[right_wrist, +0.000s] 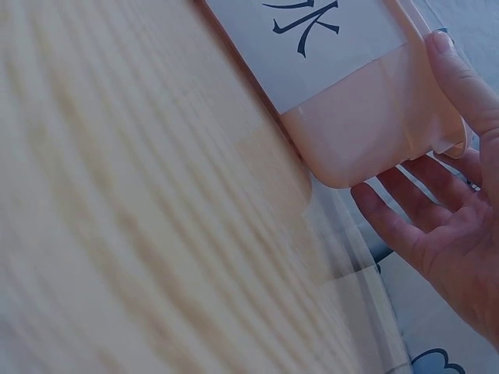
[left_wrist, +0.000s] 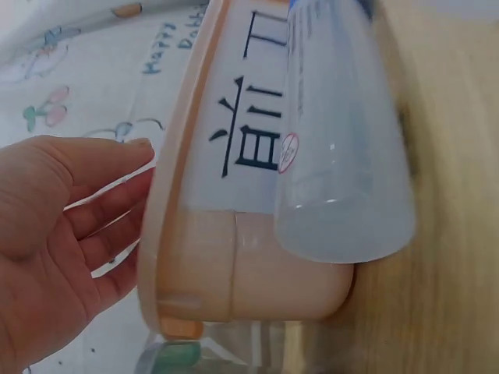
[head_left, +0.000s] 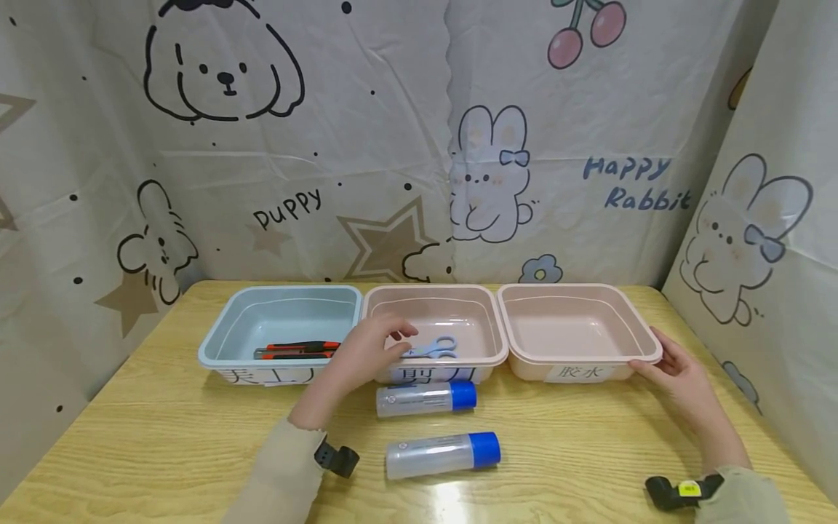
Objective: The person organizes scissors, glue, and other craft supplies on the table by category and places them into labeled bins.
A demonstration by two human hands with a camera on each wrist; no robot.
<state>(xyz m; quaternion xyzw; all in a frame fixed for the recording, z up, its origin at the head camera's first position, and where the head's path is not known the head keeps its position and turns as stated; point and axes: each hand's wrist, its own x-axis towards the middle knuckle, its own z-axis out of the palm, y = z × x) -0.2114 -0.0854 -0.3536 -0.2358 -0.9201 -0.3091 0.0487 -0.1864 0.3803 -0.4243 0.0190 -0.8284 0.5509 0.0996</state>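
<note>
My left hand [head_left: 366, 349] hovers over the front left of the middle pink bin [head_left: 432, 292], its fingers loosely bent beside light blue scissors [head_left: 435, 348] inside. Nothing shows between thumb and fingers in the left wrist view, where the bin's rim partly hides the fingers. At the front right corner of the right pink bin [head_left: 569, 349], my right hand [head_left: 681, 375] grips it, thumb on the rim and fingers along the end wall. Two clear glue bottles with blue caps lie on their sides: a farther bottle [head_left: 419, 399] by the middle bin and a nearer bottle [head_left: 435, 455].
On the left stands a blue bin [head_left: 281, 292] holding red-and-black utility knives [head_left: 294, 351]. The three bins form a row on the wooden table [head_left: 164, 422], with paper labels on their fronts. Printed cloth [head_left: 366, 145] hangs behind and at both sides.
</note>
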